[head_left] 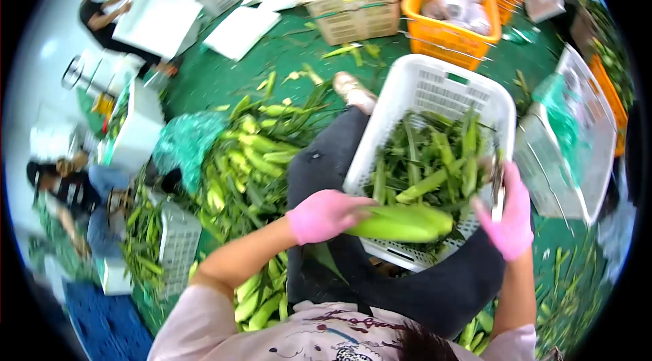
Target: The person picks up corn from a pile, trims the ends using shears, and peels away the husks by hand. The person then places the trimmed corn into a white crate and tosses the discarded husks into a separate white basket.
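My left hand (pixel 322 217), in a pink glove, is closed around the stem end of a green ear of corn (pixel 404 224) in its husk. The ear lies sideways over the near end of a white plastic crate (pixel 445 72). Inside the crate are green corn husks and leaves (pixel 428 157). My right hand (pixel 509 215), also pink-gloved, is at the crate's right side, its thumb apart from the fingers. A thin dark, blurred object (pixel 499 174) shows at its fingers; its kind cannot be made out. The crate stands between my legs.
Many ears of corn (pixel 251 150) are piled on the green floor to my left, beside a green plastic bag (pixel 190 143). An orange crate (pixel 448 48) and a beige crate (pixel 353 11) stand ahead. Another white crate (pixel 567 157) is at right. Two people (pixel 102 18) are at left.
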### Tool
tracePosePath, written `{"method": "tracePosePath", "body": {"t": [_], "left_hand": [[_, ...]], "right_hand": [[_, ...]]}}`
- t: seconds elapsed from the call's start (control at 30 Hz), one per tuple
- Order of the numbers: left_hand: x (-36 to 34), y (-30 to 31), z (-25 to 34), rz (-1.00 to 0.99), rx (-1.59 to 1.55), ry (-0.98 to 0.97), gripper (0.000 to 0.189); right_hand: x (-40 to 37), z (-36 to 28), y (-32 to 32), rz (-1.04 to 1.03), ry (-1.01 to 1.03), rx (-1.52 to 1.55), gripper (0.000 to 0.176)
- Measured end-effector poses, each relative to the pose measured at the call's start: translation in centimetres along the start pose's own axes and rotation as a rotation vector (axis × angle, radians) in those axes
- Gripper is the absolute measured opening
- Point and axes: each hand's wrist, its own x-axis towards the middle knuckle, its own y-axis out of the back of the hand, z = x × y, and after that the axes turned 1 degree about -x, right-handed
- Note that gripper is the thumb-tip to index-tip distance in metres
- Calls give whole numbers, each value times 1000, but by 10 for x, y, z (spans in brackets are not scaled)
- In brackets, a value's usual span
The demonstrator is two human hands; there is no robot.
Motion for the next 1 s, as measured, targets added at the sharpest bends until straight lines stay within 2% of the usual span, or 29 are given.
{"method": "tracePosePath", "body": {"t": [0.07, 0.13, 0.2, 0.23, 0.33, 0.4, 0.43, 0.47, 0.53, 0.6, 0.63, 0.67, 0.73, 0.77, 0.8, 0.83, 0.87, 0.9, 0.93, 1.0], "left_hand": [[12, 5, 16, -245, 162, 19, 37], [25, 11, 41, -370, 191, 45, 36], [33, 10, 41, -329, 208, 5, 38], [38, 22, 53, -390, 246, 85, 34], [25, 8, 45, 204, 481, -158, 27], [2, 31, 69, 567, 281, -363, 23], [-20, 30, 81, 491, 1, -137, 21], [-32, 22, 79, 212, -321, 39, 27], [-18, -45, 70, 357, -466, 251, 48], [-5, -125, 39, 565, -995, 262, 64], [2, -115, 49, 499, -1219, 323, 69], [8, -106, 56, 541, -1323, 430, 66], [4, -99, 45, 475, -1780, 464, 64], [0, -98, 29, 443, -1784, 364, 63], [-8, -91, 17, 380, -1892, 309, 64], [-18, -78, 4, 334, -1953, 359, 64], [-24, -65, -6, 280, -2014, 408, 64], [-15, -42, 12, 248, -2112, 303, 64], [-21, -37, 3, 211, -2105, 304, 71], [-33, -47, -17, 230, -1694, 315, 78]], "right_hand": [[-3, -8, -14, -312, 288, 32, 63], [-10, -8, -37, -718, 124, 155, 65], [-34, 7, -63, -942, -214, 476, 66], [-45, 3, -70, -862, -388, 678, 68], [-86, 19, -105, -577, -501, 968, 71], [-93, 2, -108, -422, -675, 1026, 65], [-92, -11, -102, -350, -801, 1003, 61], [-91, -25, -97, -270, -923, 983, 57], [-83, -34, -95, -191, -844, 946, 53], [-86, -16, -110, -203, -423, 538, 52], [-89, -8, -117, -148, -241, 325, 51], [-87, -16, -117, -195, -316, 274, 52], [-84, -21, -118, 62, -504, 602, 53], [-74, -13, -107, 6, -507, 836, 54], [-62, -12, -95, 46, -561, 899, 58], [-45, -25, -79, 82, -724, 736, 55], [-41, 18, -80, 68, -486, 382, 51], [-29, 35, -77, 55, -375, 128, 46], [-16, 32, -74, 42, -475, 9, 46], [-15, 39, -67, 41, -235, -308, 53]]}}
